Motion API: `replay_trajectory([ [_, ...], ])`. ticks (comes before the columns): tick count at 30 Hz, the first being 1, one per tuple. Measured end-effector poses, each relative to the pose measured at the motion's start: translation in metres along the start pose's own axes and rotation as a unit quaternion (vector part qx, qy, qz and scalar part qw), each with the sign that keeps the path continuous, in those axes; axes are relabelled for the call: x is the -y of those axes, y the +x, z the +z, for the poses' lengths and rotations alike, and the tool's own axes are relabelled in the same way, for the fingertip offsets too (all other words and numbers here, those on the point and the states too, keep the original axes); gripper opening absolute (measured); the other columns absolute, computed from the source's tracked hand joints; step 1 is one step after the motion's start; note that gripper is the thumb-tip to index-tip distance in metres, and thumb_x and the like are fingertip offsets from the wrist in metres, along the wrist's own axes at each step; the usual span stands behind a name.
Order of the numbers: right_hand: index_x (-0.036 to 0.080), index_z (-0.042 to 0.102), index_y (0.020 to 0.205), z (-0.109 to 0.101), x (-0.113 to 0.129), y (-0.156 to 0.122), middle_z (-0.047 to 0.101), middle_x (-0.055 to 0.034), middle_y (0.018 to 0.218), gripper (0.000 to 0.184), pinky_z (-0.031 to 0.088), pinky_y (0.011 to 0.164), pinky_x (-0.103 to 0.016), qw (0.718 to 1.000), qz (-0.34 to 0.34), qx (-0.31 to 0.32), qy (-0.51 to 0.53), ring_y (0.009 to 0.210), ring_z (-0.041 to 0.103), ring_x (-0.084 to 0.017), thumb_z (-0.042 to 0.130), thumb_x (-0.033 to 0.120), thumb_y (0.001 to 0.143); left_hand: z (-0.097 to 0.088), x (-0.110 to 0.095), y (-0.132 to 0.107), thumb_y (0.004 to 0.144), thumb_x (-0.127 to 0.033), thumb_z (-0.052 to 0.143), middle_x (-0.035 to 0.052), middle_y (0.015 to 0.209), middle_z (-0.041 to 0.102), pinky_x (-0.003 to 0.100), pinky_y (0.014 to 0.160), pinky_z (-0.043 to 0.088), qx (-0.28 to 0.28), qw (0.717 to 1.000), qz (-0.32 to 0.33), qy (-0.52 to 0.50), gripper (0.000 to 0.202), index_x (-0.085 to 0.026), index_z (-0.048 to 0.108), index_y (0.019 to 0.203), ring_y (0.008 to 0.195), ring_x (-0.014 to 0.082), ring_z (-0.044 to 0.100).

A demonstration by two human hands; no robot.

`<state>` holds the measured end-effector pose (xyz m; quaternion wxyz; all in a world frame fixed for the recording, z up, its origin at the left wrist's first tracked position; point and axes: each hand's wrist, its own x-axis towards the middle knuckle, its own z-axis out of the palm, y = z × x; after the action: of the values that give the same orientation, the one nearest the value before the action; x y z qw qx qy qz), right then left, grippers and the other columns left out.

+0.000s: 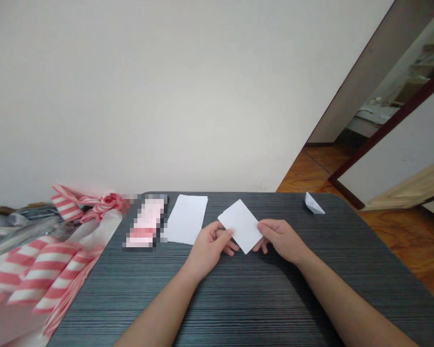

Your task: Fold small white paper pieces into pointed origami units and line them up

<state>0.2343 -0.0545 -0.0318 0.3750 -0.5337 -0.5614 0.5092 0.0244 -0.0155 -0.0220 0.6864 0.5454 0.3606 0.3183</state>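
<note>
Pinching a white paper square (pixel 243 226) between them, the two hands hold it turned like a diamond over the middle of the far part of the table (pixel 238 308). The left hand (pixel 217 243) has its thumb laid on top along the lower left edge, the other fingers curled beneath and slightly parted; the right hand (pixel 280 236) grips near the right corner, thumb above and fingers below. Whether the lowest corner touches the tabletop, I cannot tell. A thin second edge shows at the upper left, so the piece appears to be folded into more than one layer. As for progress, the paper looks already reduced to a compact shape, smaller than the sheets in the paper stack (pixel 187 219), which lie flat just left of the hands and seem unworked. Near the far right corner of the table stands a folded paper piece (pixel 314 204) with a raised point, apparently finished. The square, by contrast, is flat, with no raised part, so it seems only partly shaped if measured against that one; how many folds it already carries is hidden. Left of the stack lies a pixelated slab (pixel 147 221), its details unreadable.
</note>
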Motion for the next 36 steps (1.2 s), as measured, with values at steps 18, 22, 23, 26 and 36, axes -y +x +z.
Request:
replay_trajectory([
  [18,0.015,0.053,0.071,0.0105,0.0019,-0.0028,0.061,-0.0008,0.06,0.024,0.043,0.051,-0.023,0.996,-0.016,0.069,-0.054,0.05,0.056,-0.012,0.045,0.028,0.089,-0.0048,0.0076,0.0007,0.085,-0.042,0.045,0.0017,0.068,0.058,0.021,0.05,0.037,-0.041,0.984,0.024,0.17,0.031,-0.014,0.058,0.077,0.058,0.0124,0.05],
  [22,0.015,0.053,0.071,0.01,0.0019,-0.0021,0.059,0.0002,0.058,0.024,0.044,0.052,-0.023,0.997,-0.035,0.051,-0.048,0.052,0.057,-0.012,0.046,0.028,0.089,-0.0047,0.0062,0.001,0.085,-0.039,0.045,0.0033,0.075,0.061,0.023,0.055,0.04,-0.031,0.985,0.038,0.163,0.028,-0.014,0.059,0.082,0.065,0.0145,0.053],
  [23,0.015,0.054,0.072,0.0101,0.0019,-0.0018,0.058,0.0003,0.058,0.023,0.044,0.052,-0.023,0.997,-0.038,0.048,-0.041,0.051,0.057,-0.012,0.045,0.027,0.089,-0.0045,0.0058,0.0007,0.085,-0.038,0.046,0.0032,0.075,0.06,0.023,0.056,0.04,-0.029,0.986,0.046,0.157,0.027,-0.014,0.059,0.084,0.067,0.0147,0.054],
  [26,0.015,0.057,0.087,0.0109,0.0016,-0.0009,0.058,0.0008,0.06,0.016,0.045,0.05,-0.023,0.998,-0.042,0.045,0.004,0.05,0.057,-0.012,0.046,0.027,0.089,-0.0035,0.005,-0.0002,0.085,-0.036,0.046,0.0007,0.069,0.056,0.022,0.053,0.04,-0.017,0.99,0.058,0.124,0.025,-0.016,0.058,0.096,0.062,0.0133,0.054],
  [36,0.017,0.067,0.098,0.0078,0.002,-0.0016,0.064,-0.0022,0.07,0.023,0.05,0.058,-0.026,0.999,-0.052,0.007,0.012,0.06,0.06,-0.014,0.048,0.024,0.086,-0.0045,0.007,-0.001,0.084,-0.03,0.044,-0.001,0.061,0.056,0.022,0.044,0.043,0.01,1.0,0.011,-0.025,0.02,-0.017,0.054,0.095,0.05,0.0125,0.055],
])
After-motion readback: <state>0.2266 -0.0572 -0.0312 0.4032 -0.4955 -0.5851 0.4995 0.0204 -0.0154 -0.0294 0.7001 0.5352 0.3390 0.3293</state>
